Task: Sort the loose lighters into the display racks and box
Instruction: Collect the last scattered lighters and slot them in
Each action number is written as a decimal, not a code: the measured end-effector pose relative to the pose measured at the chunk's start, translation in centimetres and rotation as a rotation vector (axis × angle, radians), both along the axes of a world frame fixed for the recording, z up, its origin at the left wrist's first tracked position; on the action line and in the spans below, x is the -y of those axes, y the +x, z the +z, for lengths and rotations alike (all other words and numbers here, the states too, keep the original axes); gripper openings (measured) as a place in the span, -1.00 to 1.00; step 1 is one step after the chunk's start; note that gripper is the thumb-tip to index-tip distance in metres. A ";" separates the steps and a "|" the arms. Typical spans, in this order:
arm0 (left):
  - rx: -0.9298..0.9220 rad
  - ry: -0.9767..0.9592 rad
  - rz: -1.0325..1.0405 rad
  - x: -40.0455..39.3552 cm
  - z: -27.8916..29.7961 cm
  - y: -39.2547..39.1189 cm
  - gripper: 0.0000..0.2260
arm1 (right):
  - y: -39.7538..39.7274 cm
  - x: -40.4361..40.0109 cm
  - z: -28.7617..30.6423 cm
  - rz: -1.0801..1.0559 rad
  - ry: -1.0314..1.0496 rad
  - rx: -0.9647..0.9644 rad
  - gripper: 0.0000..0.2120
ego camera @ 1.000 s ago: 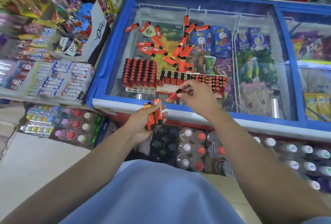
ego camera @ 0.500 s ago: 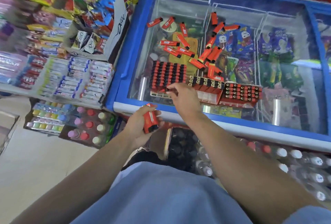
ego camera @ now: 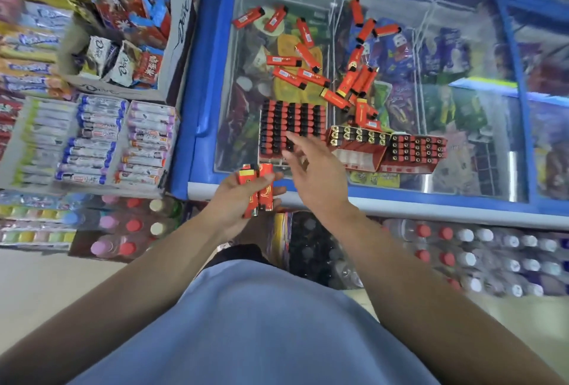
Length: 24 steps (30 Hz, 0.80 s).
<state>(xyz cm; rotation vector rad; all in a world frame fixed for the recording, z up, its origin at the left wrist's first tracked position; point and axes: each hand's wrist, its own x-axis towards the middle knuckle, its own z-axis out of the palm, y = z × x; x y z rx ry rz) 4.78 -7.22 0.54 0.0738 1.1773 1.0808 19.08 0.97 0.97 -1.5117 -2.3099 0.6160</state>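
Head view: shop freezer [ego camera: 212, 55], glass lid; loose lighters [ego camera: 308, 73] mid-lid, racks [ego camera: 291, 130] and box [ego camera: 358, 146] near front edge. Left hand [ego camera: 237, 200] grasps lighters; right hand [ego camera: 320, 175] released, empty.

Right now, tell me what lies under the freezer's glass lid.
Under the glass lid, wire dividers split the freezer, with packaged frozen snacks in blue, purple and green wrappers. The loose lighters and lighter rack on top cover part.

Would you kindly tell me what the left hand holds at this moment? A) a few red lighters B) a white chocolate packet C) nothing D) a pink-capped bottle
A: the left hand grips a few red lighters by the blue freezer's glass lid; the right hand is empty.
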 end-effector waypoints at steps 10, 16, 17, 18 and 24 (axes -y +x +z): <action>0.146 -0.078 -0.143 -2.0 0.6 0.4 -0.83 | 2.3 3.9 1.0 0.453 0.119 -0.008 -0.70; 0.167 -0.043 -0.268 -3.4 1.1 2.6 -0.79 | 4.8 4.4 0.0 0.295 0.350 -0.029 -0.76; 0.166 -0.038 -0.258 -3.6 1.2 3.2 -0.78 | 5.3 4.4 0.7 0.174 0.291 -0.106 -0.81; 0.146 -0.046 -0.247 -3.9 1.2 3.7 -0.77 | 5.8 4.3 1.5 -0.003 0.181 -0.187 -0.87; 0.052 -0.120 -0.191 -4.5 1.1 5.8 -0.81 | 9.5 -0.5 0.3 -0.771 -0.317 -0.486 -0.94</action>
